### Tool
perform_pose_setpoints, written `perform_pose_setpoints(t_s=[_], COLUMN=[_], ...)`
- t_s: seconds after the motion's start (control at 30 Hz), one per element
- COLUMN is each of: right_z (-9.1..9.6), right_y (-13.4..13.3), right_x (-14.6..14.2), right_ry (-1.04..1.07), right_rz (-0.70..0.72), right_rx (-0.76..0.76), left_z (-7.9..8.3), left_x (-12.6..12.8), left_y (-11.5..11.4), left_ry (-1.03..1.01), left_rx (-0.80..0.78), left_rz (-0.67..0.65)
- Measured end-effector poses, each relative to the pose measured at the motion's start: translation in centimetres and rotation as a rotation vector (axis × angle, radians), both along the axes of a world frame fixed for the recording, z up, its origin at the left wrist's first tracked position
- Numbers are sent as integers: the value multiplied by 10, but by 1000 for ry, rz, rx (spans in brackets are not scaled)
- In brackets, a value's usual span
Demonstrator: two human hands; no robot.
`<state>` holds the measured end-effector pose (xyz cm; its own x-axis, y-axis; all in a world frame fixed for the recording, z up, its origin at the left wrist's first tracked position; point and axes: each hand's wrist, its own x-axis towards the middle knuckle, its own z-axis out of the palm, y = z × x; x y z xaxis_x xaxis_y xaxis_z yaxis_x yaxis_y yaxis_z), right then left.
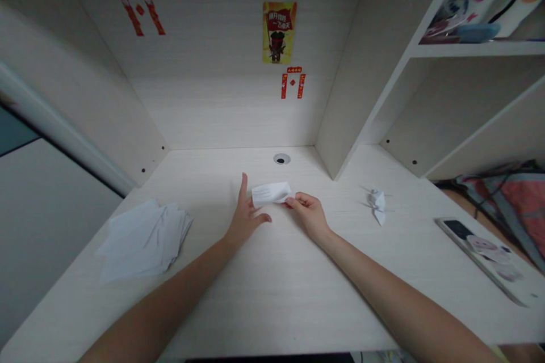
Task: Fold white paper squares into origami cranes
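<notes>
A small white strip of folded paper point(271, 193) is held just over the desk, near its back. The thumb and fingers of my right hand point(310, 214) pinch its right end. My left hand point(247, 211) is at the paper's left end with thumb and fingers spread wide; some of its fingers pass behind the paper, and their contact is hard to make out. To the right lies a small folded white paper piece point(377, 204) with thin points sticking out. A loose stack of white paper sheets point(145, 241) rests on the left.
A phone in a decorated case point(481, 258) lies at the desk's right. Side panels and a back wall enclose the desk point(272, 295). A cable hole point(281, 159) sits at the back. Red and grey fabric point(506, 204) is at far right, below a shelf point(481, 48) with items.
</notes>
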<state>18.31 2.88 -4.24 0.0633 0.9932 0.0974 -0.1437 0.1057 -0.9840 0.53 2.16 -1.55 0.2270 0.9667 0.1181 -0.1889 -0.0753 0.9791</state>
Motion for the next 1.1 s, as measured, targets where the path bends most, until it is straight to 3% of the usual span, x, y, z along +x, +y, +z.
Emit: perform_pose_setpoints(t_s=[0.17,0.4,0.7,0.93,1.1], right_z=[-1,-4,-1,1,0], right_y=[2,2,3,-1,0], right_x=[3,0,-3,-5,-4], right_ry=[22,-29,136,134,124], right_rz=[-8,-51,-29,-12,-13], right_rx=[-2,-23,-20,-15,-17], left_z=[-7,-11,-6,-11,-11], left_x=[-5,-6,2,2,3], left_y=[6,8,5,9,9], left_ry=[217,253,-15,7,-3], left_rx=[93,-79,-83,-193,-240], left_rz=[87,231,176,83,95])
